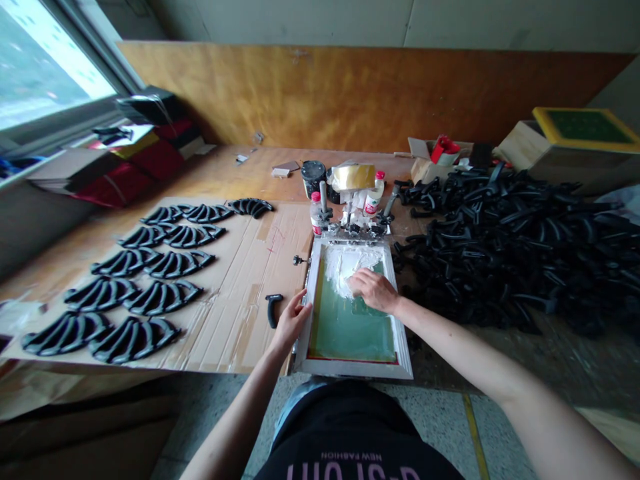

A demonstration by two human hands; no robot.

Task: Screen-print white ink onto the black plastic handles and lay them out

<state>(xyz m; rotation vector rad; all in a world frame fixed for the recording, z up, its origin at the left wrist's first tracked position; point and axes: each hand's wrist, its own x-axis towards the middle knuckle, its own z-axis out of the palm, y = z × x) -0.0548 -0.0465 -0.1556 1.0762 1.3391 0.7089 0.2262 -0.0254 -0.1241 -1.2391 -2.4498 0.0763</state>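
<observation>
A screen printing frame [360, 368] with pale metal sides and a green mesh lies flat in front of me. Thick white ink [340, 267] is smeared over the far part of the mesh. My right hand [374, 291] is closed over the near edge of this ink; whatever it holds is hidden under the fingers. At the frame's left side, my left hand [294, 319] grips the edge with thumb and fingertips. Just left of that hand, one black curved handle [273, 311] lies by itself on the cardboard [225, 320]. Metal clamps [355, 230] stand at the frame's far end.
Rows of black handles [150, 333] are fanned out on the cardboard at left. A big heap of black handles [500, 247] covers the right side. Behind the clamps stand bottles with red caps [373, 197] and a dark tub [313, 179]. Boxes [525, 150] sit at back right.
</observation>
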